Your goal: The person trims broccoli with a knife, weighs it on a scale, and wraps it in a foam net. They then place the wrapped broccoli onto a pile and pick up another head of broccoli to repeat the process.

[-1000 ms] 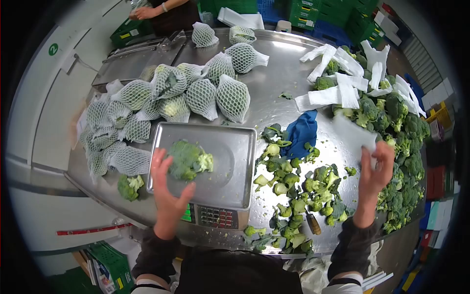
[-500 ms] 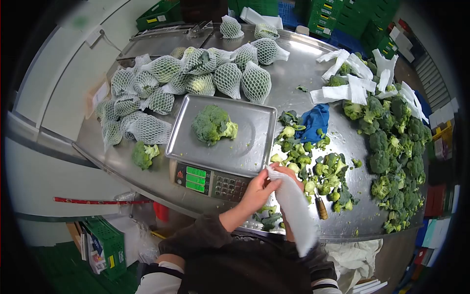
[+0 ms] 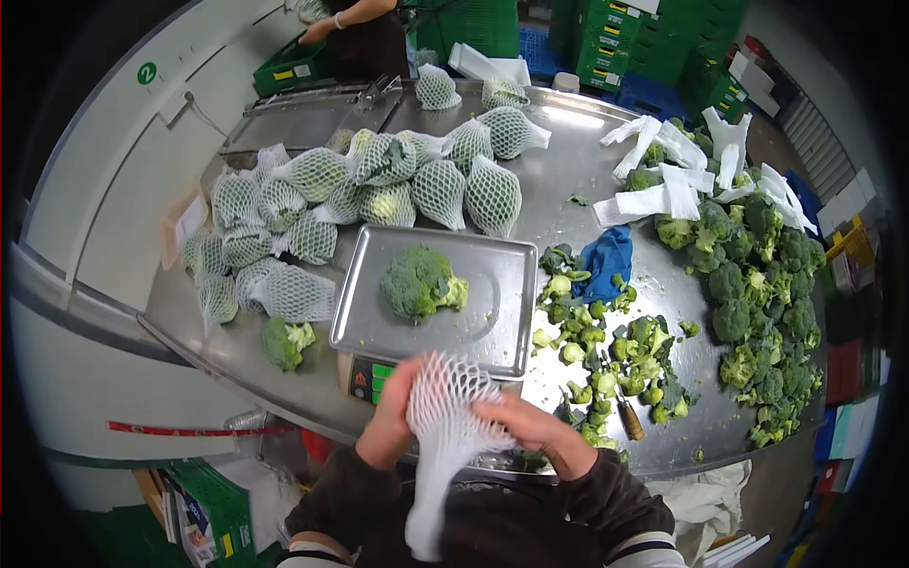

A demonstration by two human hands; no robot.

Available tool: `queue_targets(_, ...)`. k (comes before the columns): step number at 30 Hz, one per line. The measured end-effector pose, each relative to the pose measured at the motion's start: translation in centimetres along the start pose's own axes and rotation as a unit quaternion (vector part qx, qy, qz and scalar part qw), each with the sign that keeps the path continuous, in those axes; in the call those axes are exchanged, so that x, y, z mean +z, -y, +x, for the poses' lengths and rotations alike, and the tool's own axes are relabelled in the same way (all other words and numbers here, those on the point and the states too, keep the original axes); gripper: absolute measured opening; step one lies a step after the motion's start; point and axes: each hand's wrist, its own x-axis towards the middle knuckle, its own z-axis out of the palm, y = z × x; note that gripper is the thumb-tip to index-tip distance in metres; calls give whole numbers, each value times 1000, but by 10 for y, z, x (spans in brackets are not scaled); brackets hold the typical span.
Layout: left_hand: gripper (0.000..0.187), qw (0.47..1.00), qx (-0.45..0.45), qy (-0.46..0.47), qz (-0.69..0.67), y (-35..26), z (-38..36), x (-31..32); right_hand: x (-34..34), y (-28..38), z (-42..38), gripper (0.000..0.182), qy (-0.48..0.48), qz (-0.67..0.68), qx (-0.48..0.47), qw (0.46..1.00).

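In front of my body a white foam net sleeve [image 3: 445, 426] is stretched wide at its top, its lower end hanging narrow. My left hand [image 3: 388, 418] is closed on the sleeve's left side, some fingers hidden inside or behind the mesh. On the opposite side my right hand [image 3: 532, 423] grips the sleeve's edge. Just beyond lies a broccoli head [image 3: 417, 284] on the steel pan [image 3: 502, 331] of a scale, its stalk pointing right. The scale's green display [image 3: 382, 377] is partly covered by my left hand and the sleeve.
Several netted heads [image 3: 440, 194] are piled behind and left of the scale. A loose broccoli head [image 3: 287, 343] sits left. To the right are trimmed stalk pieces [image 3: 644, 346], a blue cloth [image 3: 603, 263], a wooden-handled knife [image 3: 631, 419] and heaped broccoli [image 3: 743, 312]. Another person's arm [image 3: 355, 14] reaches over a green crate [image 3: 284, 71].
The sleeve has moved left, from hanging narrow on the right to being spread open between both hands. The view has shifted somewhat, and another person has come into sight at the back.
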Motion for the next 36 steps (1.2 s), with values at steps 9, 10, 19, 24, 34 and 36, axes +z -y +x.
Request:
queue_targets(9, 23, 960, 59, -175, 211, -22, 58, -114, -9, 73, 83, 26, -101, -236, -119, 959)
queue_targets(10, 23, 960, 61, -172, 213, -31, 67, -114, -5, 81, 95, 24, -196, -366, -248, 875)
queue_targets(19, 52, 974, 49, -63, -213, -51, 72, -51, 22, 85, 81, 19, -253, -405, -416, 773)
queue_targets(24, 65, 994, 51, 17, -90, -54, 19, 1, 24, 91, 2, 29, -50, -225, -170, 958)
queue_targets(34, 49, 901, -74, 167, -394, 6, 22, 6, -38, 14, -41, 43, -58, 369, -78, 924)
queue_targets(36, 48, 912, -41, 173, -369, 17, 23, 4, -43, -7, -31, 39, -84, 362, -67, 926)
